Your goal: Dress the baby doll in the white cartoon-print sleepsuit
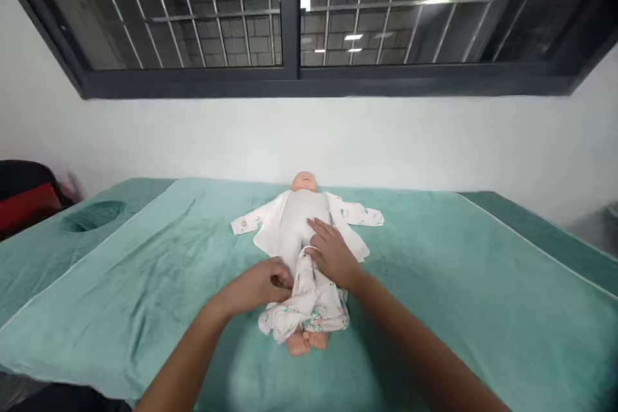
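Your left hand [263, 283] is pinching the doll's [302, 232] patterned trousers [309, 306]; your right hand [333, 254] is lying flat, fingers spread, on its belly.

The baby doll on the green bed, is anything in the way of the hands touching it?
No, nothing visible is in the way. The left hand already pinches the printed pants at the baby doll's waist, and the right hand lies flat on its belly. The green sheet around them is bare.
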### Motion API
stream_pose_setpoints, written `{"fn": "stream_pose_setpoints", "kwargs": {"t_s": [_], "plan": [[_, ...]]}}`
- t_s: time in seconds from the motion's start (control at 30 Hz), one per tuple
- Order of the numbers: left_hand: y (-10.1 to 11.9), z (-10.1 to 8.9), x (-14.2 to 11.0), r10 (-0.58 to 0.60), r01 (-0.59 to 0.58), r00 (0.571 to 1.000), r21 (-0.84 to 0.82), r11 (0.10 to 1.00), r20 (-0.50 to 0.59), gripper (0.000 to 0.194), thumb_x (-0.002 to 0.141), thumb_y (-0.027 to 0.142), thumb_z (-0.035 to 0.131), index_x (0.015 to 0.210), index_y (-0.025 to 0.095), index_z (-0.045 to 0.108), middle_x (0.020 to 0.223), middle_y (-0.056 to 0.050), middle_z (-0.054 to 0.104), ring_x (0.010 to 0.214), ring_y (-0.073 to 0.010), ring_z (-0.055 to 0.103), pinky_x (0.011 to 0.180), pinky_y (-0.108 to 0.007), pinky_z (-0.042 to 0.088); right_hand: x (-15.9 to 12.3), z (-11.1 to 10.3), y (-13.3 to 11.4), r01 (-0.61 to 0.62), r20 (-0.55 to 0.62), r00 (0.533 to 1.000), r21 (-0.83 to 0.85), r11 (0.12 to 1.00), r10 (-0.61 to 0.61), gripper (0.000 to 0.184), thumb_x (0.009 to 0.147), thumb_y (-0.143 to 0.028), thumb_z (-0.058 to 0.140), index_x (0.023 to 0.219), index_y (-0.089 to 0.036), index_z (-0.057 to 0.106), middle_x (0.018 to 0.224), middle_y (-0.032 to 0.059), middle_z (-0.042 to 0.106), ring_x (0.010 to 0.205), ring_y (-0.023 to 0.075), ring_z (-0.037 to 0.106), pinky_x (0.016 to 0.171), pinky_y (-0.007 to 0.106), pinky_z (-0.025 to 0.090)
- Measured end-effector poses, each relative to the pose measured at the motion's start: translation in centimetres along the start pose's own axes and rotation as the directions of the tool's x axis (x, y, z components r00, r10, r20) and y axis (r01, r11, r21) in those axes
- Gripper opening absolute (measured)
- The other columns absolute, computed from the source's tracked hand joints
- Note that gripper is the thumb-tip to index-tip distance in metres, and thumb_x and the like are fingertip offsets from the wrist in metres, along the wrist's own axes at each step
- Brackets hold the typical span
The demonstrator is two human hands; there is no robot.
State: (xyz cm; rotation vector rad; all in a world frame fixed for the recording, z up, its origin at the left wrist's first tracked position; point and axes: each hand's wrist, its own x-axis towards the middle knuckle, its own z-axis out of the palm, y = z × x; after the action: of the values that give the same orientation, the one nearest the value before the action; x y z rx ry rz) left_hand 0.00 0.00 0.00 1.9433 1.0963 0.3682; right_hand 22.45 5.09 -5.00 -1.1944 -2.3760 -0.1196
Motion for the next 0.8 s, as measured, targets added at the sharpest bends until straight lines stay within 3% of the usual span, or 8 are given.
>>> {"fn": "stream_pose_setpoints", "kwargs": {"t_s": [0.13, 0.23, 0.33, 0.4, 0.5, 0.63, 0.7, 0.8], "plan": [[0.8, 1.1, 0.9, 0.04, -0.034, 0.999, 0.224, 0.974, -0.023, 0.002, 0.067, 0.018, 0.055, 0.065, 0.018, 0.056, 0.085, -0.001, 0.054, 0.078, -0.0158, 0.052, 0.07, -0.026, 0.041, 1.0, -2.1, 1.4, 0.117, 0.066, 0.991, -0.006, 0.993, -0.116, 0.022, 0.098, -0.032, 0.044, 0.095, -0.018, 0.06, 0.144, 0.0118, 0.049, 0.131, 0.028, 0.042, 0.102, 0.048, 0.038], [0.5, 1.5, 1.3, 0.123, -0.062, 0.978, 0.328, 0.943, -0.168, 0.006, 0.064, 0.013, 0.056, 0.063, 0.019, 0.053, 0.1, -0.005, 0.058, 0.101, -0.0229, 0.053, 0.086, -0.032, 0.042, 1.6, -2.8, 2.6, 0.199, 0.109, 0.974, -0.014, 0.98, -0.196, 0.02, 0.097, -0.033, 0.047, 0.093, -0.018, 0.06, 0.142, 0.0119, 0.05, 0.127, 0.028, 0.045, 0.099, 0.048, 0.042], [-0.7, 1.6, 1.8, 0.153, -0.052, 0.925, 0.283, 0.958, -0.347, 0.009, 0.069, 0.011, 0.053, 0.067, 0.019, 0.049, 0.136, -0.01, 0.045, 0.122, -0.0267, 0.046, 0.095, -0.036, 0.04, 1.7, -2.2, 3.4, 0.192, 0.064, 0.98, -0.011, 0.981, -0.19, 0.02, 0.096, -0.031, 0.046, 0.09, -0.017, 0.059, 0.15, 0.0159, 0.038, 0.135, 0.0302, 0.036, 0.104, 0.051, 0.038], [-1.6, 1.6, 2.5, 0.135, -0.046, 0.897, 0.214, 0.976, -0.421, 0.008, 0.072, 0.011, 0.05, 0.071, 0.019, 0.048, 0.141, -0.011, 0.042, 0.124, -0.0261, 0.046, 0.095, -0.036, 0.04, 1.5, -1.4, 3.5, 0.159, 0.023, 0.987, 0.026, 0.987, -0.16, 0.021, 0.097, -0.029, 0.043, 0.089, -0.016, 0.057, 0.153, 0.0184, 0.032, 0.139, 0.0303, 0.031, 0.107, 0.051, 0.034], [-3.1, 1.1, 4.2, 0.057, -0.005, 0.848, 0.099, 0.995, -0.528, 0.007, 0.078, 0.015, 0.046, 0.078, 0.021, 0.048, 0.105, -0.008, 0.062, 0.1, -0.0227, 0.057, 0.083, -0.034, 0.042, 1.6, -0.6, 3.7, 0.095, 0.006, 0.995, 0.153, 0.984, -0.097, 0.02, 0.097, -0.027, 0.04, 0.089, -0.018, 0.056, 0.146, 0.018, 0.041, 0.135, 0.0287, 0.037, 0.107, 0.047, 0.034], [-4.7, -0.6, 7.5, -0.055, -0.022, 0.745, -0.107, 0.994, -0.664, 0.01, 0.08, 0.023, 0.049, 0.074, 0.023, 0.041, 0.063, 0.005, 0.048, 0.063, -0.0152, 0.047, 0.062, -0.026, 0.033, 3.2, -0.8, 4.8, -0.157, 0.013, 0.987, 0.341, 0.927, 0.163, 0.016, 0.093, -0.031, 0.044, 0.085, -0.022, 0.055, 0.093, 0.0088, 0.068, 0.09, 0.0251, 0.061, 0.082, 0.038, 0.045], [-5.3, -1.4, 9.4, -0.077, -0.044, 0.728, -0.158, 0.986, -0.681, 0.011, 0.079, 0.027, 0.051, 0.075, 0.023, 0.041, 0.057, 0.008, 0.041, 0.056, -0.0137, 0.04, 0.058, -0.025, 0.03, 4.2, -0.7, 5.7, -0.239, -0.018, 0.964, 0.371, 0.897, 0.264, 0.019, 0.093, -0.035, 0.043, 0.08, -0.024, 0.051, 0.066, 0.0015, 0.058, 0.066, 0.0213, 0.056, 0.068, 0.034, 0.042], [-6.2, -1.8, 11.8, -0.118, -0.07, 0.714, -0.239, 0.969, -0.691, 0.017, 0.078, 0.037, 0.052, 0.077, 0.023, 0.043, 0.054, 0.009, 0.037, 0.053, -0.013, 0.038, 0.056, -0.024, 0.03, 5.2, 0.4, 6.6, -0.307, -0.107, 0.917, 0.426, 0.851, 0.384, 0.023, 0.094, -0.038, 0.037, 0.076, -0.024, 0.044, 0.062, -0.0017, 0.048, 0.062, 0.0188, 0.049, 0.063, 0.03, 0.039]]}}
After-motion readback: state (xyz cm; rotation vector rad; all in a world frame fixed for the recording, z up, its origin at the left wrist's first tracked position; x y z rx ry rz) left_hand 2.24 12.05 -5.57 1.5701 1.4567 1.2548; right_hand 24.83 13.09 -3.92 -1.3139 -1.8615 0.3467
